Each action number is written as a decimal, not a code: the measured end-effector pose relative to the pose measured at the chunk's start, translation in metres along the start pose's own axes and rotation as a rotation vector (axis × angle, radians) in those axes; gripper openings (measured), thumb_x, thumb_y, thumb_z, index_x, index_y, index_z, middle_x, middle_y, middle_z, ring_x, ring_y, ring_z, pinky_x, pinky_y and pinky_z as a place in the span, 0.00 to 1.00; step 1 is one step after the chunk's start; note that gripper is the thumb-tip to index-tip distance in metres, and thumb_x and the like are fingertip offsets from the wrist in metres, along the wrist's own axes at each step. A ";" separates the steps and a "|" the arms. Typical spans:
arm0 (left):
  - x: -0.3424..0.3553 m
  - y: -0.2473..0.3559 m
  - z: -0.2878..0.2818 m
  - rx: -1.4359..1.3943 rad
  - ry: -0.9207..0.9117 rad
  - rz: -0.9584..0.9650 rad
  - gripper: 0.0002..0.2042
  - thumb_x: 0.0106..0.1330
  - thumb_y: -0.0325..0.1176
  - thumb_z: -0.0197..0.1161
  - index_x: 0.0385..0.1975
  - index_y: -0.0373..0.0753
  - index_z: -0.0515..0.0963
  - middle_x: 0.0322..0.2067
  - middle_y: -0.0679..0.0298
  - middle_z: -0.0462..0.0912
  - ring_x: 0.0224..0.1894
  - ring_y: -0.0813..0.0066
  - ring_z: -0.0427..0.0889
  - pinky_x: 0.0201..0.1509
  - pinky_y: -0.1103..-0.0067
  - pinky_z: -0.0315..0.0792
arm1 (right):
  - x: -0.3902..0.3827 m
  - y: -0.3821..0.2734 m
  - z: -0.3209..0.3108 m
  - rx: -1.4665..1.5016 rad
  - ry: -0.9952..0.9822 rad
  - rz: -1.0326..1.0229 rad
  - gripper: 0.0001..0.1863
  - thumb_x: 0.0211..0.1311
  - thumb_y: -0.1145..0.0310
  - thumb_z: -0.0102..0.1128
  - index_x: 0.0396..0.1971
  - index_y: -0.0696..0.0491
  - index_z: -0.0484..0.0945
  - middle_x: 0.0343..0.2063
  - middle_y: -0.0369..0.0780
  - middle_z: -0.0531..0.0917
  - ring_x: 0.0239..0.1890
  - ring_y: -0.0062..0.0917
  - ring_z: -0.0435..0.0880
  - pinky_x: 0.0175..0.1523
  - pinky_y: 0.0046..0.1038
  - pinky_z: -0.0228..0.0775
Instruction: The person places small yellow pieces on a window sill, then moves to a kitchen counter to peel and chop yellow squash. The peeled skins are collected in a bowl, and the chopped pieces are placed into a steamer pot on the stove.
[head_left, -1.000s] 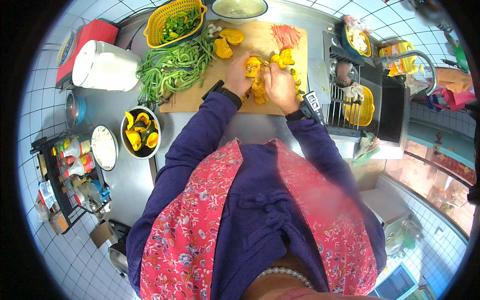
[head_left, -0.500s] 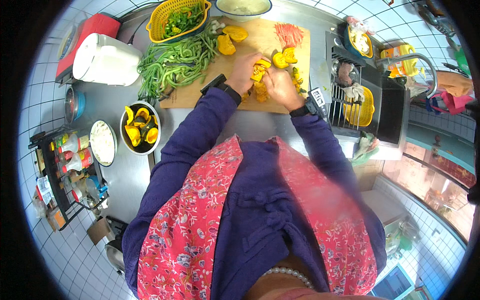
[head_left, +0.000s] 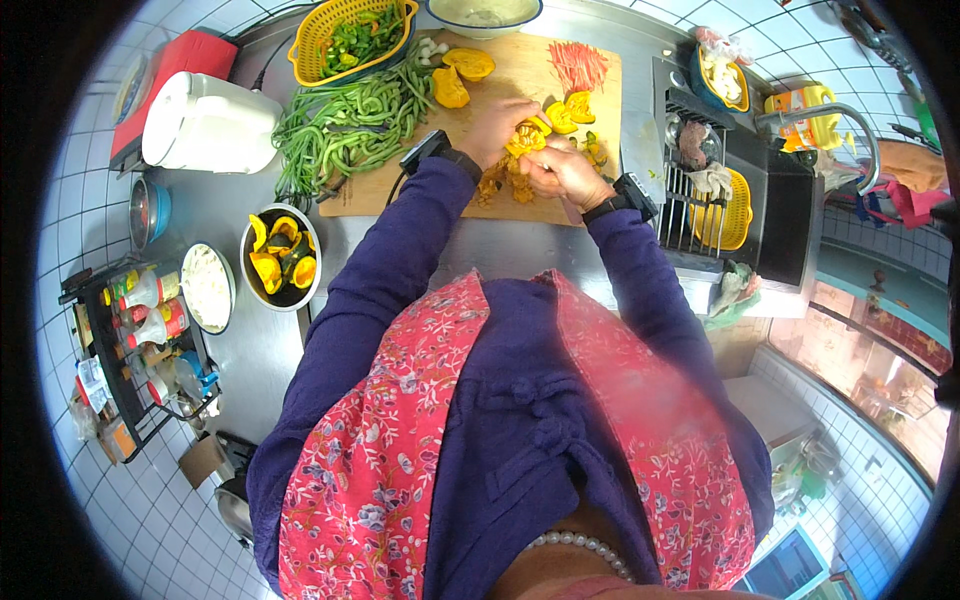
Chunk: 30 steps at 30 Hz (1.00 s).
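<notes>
Over the wooden cutting board (head_left: 385,195), my left hand (head_left: 497,128) is closed around a piece of yellow pumpkin (head_left: 526,137), its seedy hollow showing. My right hand (head_left: 562,173) is closed at the near right edge of that piece, fingers curled; whatever they grip is hidden. Stringy pumpkin pulp (head_left: 492,187) lies on the board below both hands. Just beyond my right hand are cut pumpkin pieces (head_left: 563,117), and more pumpkin pieces (head_left: 452,88) rest farther left. Peel scraps (head_left: 594,150) lie at the board's right side.
Green beans (head_left: 345,135) heap over the board's left side, below a yellow basket of cut peppers (head_left: 298,60). Red shreds (head_left: 578,66) lie at the far right. A steel bowl (head_left: 247,270) holds pumpkin pieces. Right is a sink (head_left: 780,200) with a rack (head_left: 690,235).
The pumpkin piece has turned and tipped, showing more of its seedy hollow. My right hand has shifted slightly down and left, and its fingers are curled more tightly.
</notes>
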<state>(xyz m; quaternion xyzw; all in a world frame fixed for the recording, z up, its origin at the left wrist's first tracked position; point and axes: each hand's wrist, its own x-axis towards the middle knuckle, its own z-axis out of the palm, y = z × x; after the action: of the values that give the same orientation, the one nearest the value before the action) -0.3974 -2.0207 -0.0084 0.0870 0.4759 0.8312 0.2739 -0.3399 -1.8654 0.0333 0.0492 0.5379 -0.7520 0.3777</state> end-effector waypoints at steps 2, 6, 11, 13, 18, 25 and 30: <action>0.004 -0.005 -0.001 0.226 0.063 0.066 0.11 0.67 0.34 0.52 0.30 0.32 0.77 0.30 0.64 0.80 0.31 0.80 0.77 0.38 0.85 0.70 | -0.007 -0.002 0.000 0.020 -0.063 -0.057 0.12 0.60 0.66 0.48 0.24 0.58 0.76 0.07 0.27 0.62 0.08 0.12 0.55 0.15 0.19 0.45; 0.006 -0.001 -0.009 0.517 0.234 0.152 0.11 0.66 0.32 0.51 0.29 0.33 0.78 0.29 0.66 0.80 0.32 0.81 0.76 0.39 0.85 0.69 | -0.012 0.001 -0.002 0.138 -0.169 -0.013 0.13 0.62 0.66 0.47 0.24 0.58 0.75 0.07 0.28 0.62 0.07 0.12 0.54 0.15 0.19 0.45; -0.011 0.017 -0.015 0.071 0.310 0.070 0.11 0.67 0.33 0.49 0.30 0.34 0.76 0.30 0.65 0.79 0.30 0.79 0.76 0.36 0.82 0.71 | -0.004 0.021 -0.017 -0.563 0.320 -0.058 0.14 0.58 0.63 0.51 0.28 0.61 0.76 0.11 0.38 0.69 0.12 0.27 0.66 0.19 0.29 0.57; -0.024 0.025 -0.016 -0.113 0.287 0.054 0.11 0.68 0.35 0.49 0.31 0.35 0.76 0.29 0.65 0.78 0.30 0.78 0.77 0.35 0.81 0.71 | 0.000 0.031 -0.024 -1.096 0.537 -0.253 0.14 0.55 0.62 0.54 0.28 0.60 0.76 0.17 0.47 0.76 0.21 0.37 0.76 0.29 0.36 0.67; -0.102 0.053 -0.042 -0.183 0.341 0.174 0.10 0.67 0.35 0.50 0.35 0.35 0.75 0.30 0.61 0.78 0.31 0.73 0.77 0.34 0.79 0.71 | 0.006 0.040 -0.022 -1.260 0.600 -0.338 0.13 0.54 0.62 0.54 0.27 0.58 0.76 0.20 0.51 0.79 0.26 0.45 0.79 0.33 0.42 0.70; -0.285 0.083 -0.117 0.999 1.035 0.424 0.06 0.58 0.24 0.60 0.34 0.35 0.75 0.33 0.66 0.78 0.37 0.78 0.75 0.45 0.82 0.68 | -0.008 0.044 -0.013 -1.266 0.595 -0.538 0.11 0.54 0.66 0.51 0.26 0.59 0.75 0.20 0.52 0.78 0.24 0.47 0.78 0.32 0.43 0.69; -0.288 0.087 -0.117 1.442 1.005 0.352 0.07 0.52 0.24 0.63 0.30 0.35 0.75 0.30 0.56 0.78 0.34 0.59 0.76 0.41 0.70 0.69 | -0.016 0.041 -0.017 -1.154 0.661 -0.397 0.10 0.55 0.67 0.50 0.26 0.59 0.75 0.21 0.53 0.78 0.27 0.47 0.78 0.34 0.43 0.69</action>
<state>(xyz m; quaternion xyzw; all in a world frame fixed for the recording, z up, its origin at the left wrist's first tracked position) -0.2365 -2.2975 0.0360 -0.0644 0.9261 0.3000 -0.2196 -0.3087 -1.8488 0.0021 -0.0323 0.9374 -0.3464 0.0149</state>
